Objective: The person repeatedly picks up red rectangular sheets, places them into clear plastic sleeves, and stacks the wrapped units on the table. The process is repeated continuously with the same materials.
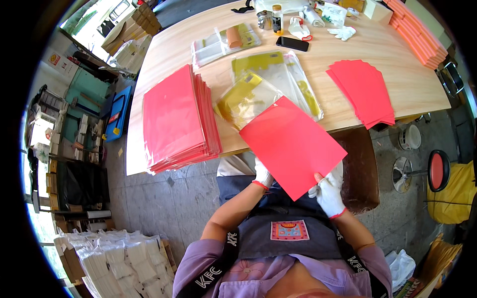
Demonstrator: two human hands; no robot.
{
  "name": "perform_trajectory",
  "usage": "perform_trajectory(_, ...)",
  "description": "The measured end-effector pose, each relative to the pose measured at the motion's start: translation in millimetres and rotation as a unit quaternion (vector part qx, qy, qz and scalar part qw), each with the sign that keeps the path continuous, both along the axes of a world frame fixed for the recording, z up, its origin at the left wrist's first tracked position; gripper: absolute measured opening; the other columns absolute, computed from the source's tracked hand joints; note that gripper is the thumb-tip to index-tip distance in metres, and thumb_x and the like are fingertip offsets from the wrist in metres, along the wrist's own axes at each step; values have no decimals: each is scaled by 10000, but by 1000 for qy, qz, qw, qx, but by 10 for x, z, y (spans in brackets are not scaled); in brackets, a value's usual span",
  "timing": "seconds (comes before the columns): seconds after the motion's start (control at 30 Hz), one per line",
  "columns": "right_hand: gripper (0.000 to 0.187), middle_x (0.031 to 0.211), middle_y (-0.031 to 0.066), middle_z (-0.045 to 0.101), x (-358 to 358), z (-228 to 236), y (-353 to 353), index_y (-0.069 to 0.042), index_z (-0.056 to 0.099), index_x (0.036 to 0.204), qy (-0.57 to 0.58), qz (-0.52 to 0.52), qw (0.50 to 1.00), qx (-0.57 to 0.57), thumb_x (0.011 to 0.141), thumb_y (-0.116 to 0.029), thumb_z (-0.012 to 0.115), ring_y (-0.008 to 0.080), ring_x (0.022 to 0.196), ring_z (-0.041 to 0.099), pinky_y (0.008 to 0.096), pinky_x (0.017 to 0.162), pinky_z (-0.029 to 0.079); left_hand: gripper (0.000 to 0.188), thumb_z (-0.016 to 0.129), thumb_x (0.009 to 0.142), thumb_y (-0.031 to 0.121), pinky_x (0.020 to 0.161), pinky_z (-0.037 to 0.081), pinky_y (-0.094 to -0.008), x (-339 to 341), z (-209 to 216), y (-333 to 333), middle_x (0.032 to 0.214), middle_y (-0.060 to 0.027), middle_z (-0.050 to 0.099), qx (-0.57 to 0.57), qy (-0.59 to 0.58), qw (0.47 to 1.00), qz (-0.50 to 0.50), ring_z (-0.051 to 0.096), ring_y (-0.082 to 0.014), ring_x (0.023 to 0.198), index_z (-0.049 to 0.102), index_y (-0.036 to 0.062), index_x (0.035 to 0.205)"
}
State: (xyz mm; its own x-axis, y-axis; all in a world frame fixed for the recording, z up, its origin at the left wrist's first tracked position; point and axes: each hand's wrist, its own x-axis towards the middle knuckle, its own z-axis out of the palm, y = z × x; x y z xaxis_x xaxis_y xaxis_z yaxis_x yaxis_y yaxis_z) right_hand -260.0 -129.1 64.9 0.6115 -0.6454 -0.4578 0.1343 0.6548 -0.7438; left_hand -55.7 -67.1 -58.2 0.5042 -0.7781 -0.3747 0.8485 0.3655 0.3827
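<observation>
A red sheet (293, 147) is held tilted in front of me at the table's near edge. My right hand (328, 194), in a white glove, grips its lower right edge with the thumb on top. My left hand (263, 175), gloved too, is at the sheet's left edge, its fingers hidden behind it. Beyond the sheet's top corner lie clear plastic sleeves (247, 94) with olive-yellow patches. To the left rises a thick stack of red sheets in clear sleeves (174, 114). On the right, several loose red sheets (361, 92) lie fanned out.
More plastic sleeves (206, 49) lie farther back, a brown roll on them. A black phone (292, 43), a jar (277, 20) and a white glove (342, 33) are on the far part of the wooden table (318, 64). A brown box (360, 171) stands below the near edge.
</observation>
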Motion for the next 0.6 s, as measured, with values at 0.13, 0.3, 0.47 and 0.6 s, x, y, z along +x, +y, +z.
perform_trajectory(0.13, 171, 667, 80, 581, 75, -46, 281, -49, 443, 1075, -5, -23, 999, -42, 933, -143, 460, 151, 510, 596, 271, 448, 507, 333, 370, 951, 266, 747, 516, -328, 127, 151, 203, 1070, -98, 562, 88, -252, 962, -51, 588, -242, 932, 451, 40, 1181)
perform_trajectory(0.3, 205, 790, 85, 601, 188, -197, 366, -65, 442, 1114, 6, -22, 998, 50, 921, -123, 478, 189, 548, 621, 288, 468, 528, 302, 419, 929, 191, 768, 522, -343, -54, 2, 234, 1068, -128, 574, 117, -268, 953, -73, 590, -253, 942, 479, 22, 1172)
perform_trajectory(0.47, 269, 1115, 147, 502, 584, -571, 112, -44, 434, 1144, -136, 11, 983, 121, 900, -123, 513, 282, 942, 602, 402, 770, 550, 255, 456, 892, 92, 747, 536, -362, -180, -322, 259, 1020, -121, 596, 129, -188, 972, -58, 620, -257, 877, 510, 8, 1127)
perform_trajectory(0.6, 414, 1218, 193, 431, 1100, -663, -255, 9, 315, 1280, -227, -15, 955, 191, 886, -78, 406, 339, 1090, 508, 449, 963, 427, 249, 425, 864, 37, 720, 558, -393, -106, -324, 119, 991, -135, 601, 209, -246, 941, -105, 638, -276, 818, 503, -4, 1097)
